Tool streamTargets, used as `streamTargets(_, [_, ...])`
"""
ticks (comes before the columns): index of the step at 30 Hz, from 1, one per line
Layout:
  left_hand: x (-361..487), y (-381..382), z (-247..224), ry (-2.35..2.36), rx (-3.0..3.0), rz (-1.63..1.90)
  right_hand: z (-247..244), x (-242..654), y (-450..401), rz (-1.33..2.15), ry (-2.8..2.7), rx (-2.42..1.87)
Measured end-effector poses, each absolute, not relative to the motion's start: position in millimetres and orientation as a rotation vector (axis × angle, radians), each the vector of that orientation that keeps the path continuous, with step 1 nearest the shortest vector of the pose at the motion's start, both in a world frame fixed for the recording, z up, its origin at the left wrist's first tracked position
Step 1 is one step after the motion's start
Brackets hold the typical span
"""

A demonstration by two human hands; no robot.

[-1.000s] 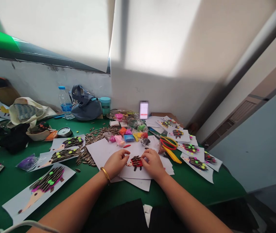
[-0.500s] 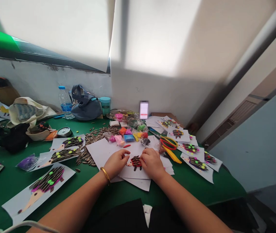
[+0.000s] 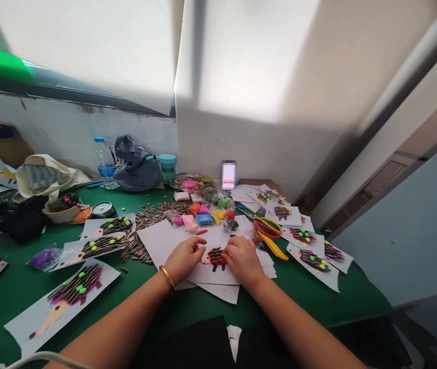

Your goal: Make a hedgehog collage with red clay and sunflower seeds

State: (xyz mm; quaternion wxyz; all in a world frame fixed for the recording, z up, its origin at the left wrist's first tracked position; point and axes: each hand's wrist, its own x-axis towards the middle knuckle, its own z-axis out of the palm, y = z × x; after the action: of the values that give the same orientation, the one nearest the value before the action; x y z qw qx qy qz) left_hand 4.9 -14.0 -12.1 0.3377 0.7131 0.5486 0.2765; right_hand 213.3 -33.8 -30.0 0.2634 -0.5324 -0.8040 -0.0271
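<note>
A small hedgehog picture [image 3: 215, 256] lies on white paper between my hands, its red body set with striped sunflower seeds and its legs dark. My right hand [image 3: 244, 260] is over the picture's right side, fingers pinched together with the tips at the seeds. Whatever those fingertips hold is hidden. To the left, my left hand [image 3: 184, 259] rests on the paper, thumb and forefinger curved and apart, holding nothing I can see. A thin red piece of clay [image 3: 202, 232] lies just beyond the hands.
Behind are a heap of sunflower seeds [image 3: 157, 215] and bags of coloured clay [image 3: 204, 219]. Scissors [image 3: 268, 228] and a yellow cutter [image 3: 276, 249] lie to the right. Finished-looking hedgehog cards [image 3: 314, 264] spread there, and another card [image 3: 64, 302] lies left. A phone [image 3: 229, 175] leans on the wall.
My right hand's fingers shift very slightly at the hedgehog's seeds, and a dark spot now shows just above them. My left hand stays in place. The whole view moves a touch.
</note>
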Motion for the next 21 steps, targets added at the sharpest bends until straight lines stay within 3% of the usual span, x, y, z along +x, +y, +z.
streamTargets(6, [6.9,-16.6,-8.2,1.341,1.690,0.848,-28.1,218.9,-34.4,0.031,-2.100,-1.394])
streamTargets(14, [8.6,-25.7,9.1,0.874,0.712,0.840,-8.7,204.9,-45.8,0.150,-1.977,-1.240])
streamTargets(21, [11.2,-29.3,7.6,0.750,0.653,0.724,10.1,176.7,-52.3,0.108,-2.135,-1.174])
